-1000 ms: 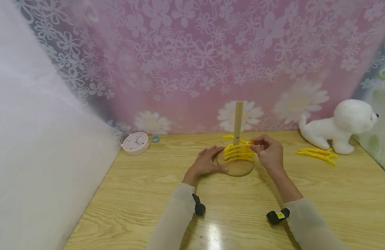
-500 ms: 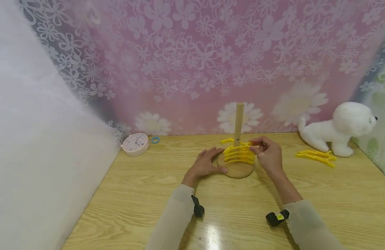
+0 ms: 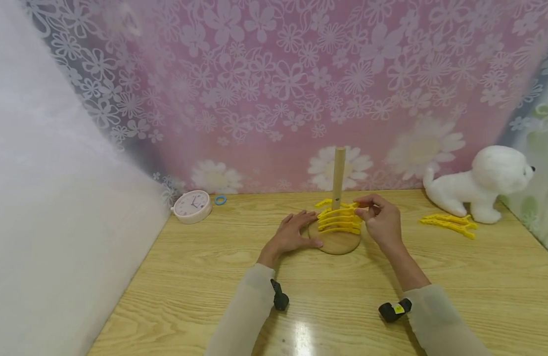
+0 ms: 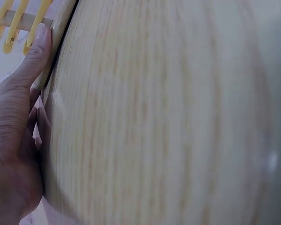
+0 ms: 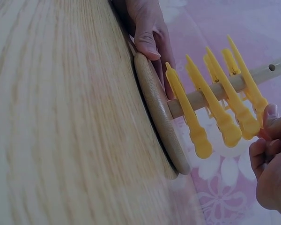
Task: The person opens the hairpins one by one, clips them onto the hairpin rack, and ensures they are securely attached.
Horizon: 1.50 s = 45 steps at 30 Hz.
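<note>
A wooden post rises from a round wooden base. Several yellow hair clips are clamped one above another along its lower part. My left hand grips the base's left side, thumb at the front of the rim and fingers behind; in the right wrist view that thumb rests on the edge. With thumb and fingertips, my right hand pinches the right end of the uppermost clip. This clip straddles the post, its back arm slanting off to the left behind it.
Two or so more yellow hair clips lie at the right, before a white plush dog. At the back left are a pink clock and a blue ring. A floral curtain hangs behind the wooden table.
The back arm of the uppermost clip has come slightly down, closer to the other clips. Both hands keep their places, and the head view has shifted a little.
</note>
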Motion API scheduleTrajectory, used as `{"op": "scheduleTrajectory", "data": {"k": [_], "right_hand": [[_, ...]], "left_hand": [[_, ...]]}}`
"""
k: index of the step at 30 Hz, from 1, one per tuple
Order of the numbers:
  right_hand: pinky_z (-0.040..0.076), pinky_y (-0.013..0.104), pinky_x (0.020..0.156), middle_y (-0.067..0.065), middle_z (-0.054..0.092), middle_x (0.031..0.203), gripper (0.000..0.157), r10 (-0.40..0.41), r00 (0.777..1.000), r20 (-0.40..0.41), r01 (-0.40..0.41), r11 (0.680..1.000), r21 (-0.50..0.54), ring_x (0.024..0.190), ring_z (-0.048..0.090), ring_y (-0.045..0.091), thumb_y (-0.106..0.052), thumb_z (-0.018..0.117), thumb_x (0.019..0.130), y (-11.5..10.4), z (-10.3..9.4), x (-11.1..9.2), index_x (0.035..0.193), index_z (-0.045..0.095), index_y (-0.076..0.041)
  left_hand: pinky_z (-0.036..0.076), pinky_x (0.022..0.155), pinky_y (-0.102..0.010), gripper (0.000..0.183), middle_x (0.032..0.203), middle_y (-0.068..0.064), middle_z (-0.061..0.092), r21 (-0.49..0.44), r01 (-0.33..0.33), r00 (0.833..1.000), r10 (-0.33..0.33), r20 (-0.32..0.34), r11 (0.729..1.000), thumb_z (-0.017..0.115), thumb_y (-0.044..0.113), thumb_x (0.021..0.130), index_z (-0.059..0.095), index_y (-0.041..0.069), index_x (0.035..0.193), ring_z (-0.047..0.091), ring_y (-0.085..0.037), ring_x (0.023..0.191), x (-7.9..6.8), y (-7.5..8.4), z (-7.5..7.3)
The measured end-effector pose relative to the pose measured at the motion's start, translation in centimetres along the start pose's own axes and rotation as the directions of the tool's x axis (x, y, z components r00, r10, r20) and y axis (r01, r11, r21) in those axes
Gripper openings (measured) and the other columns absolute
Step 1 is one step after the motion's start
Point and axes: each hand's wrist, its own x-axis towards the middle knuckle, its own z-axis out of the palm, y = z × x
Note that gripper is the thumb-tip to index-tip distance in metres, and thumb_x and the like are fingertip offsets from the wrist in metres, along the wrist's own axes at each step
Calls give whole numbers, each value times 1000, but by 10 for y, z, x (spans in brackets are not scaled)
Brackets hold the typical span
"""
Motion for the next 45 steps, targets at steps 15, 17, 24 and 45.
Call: {"op": "scheduleTrajectory", "data": {"k": [15,17,24,45], "right_hand": [[47,29,44,6,67,109,21,-14,982,187,-46,949,313,48,43,13,-7,70,100,6,-15,2,120,71,0],[48,28,45,7,64,110,22,-23,974,226,-60,933,354,48,44,14,-6,69,101,6,-18,2,122,69,1],[43,34,42,9,58,116,29,-58,945,323,-51,947,319,47,39,23,-6,67,102,7,-25,3,127,62,7],[54,34,54,9,61,127,34,-45,923,382,-70,957,281,58,50,21,-10,68,102,11,-35,2,135,62,-2]], "left_hand": [[3,130,-41,86,169,5,32,14,1,1000,-1,-1,1000,77,55,90,40,26,162,15,-11,159,1,0,1],[2,130,-40,86,169,6,32,19,2,1000,-2,0,1000,77,55,90,40,26,162,15,-10,159,1,0,1],[2,130,-39,86,169,6,32,21,8,1000,-8,2,1000,77,55,90,39,27,162,15,-10,159,1,1,1],[2,130,-41,85,169,8,32,0,-1,1000,1,-1,1000,76,56,91,40,27,162,16,-11,159,-1,0,0]]}}
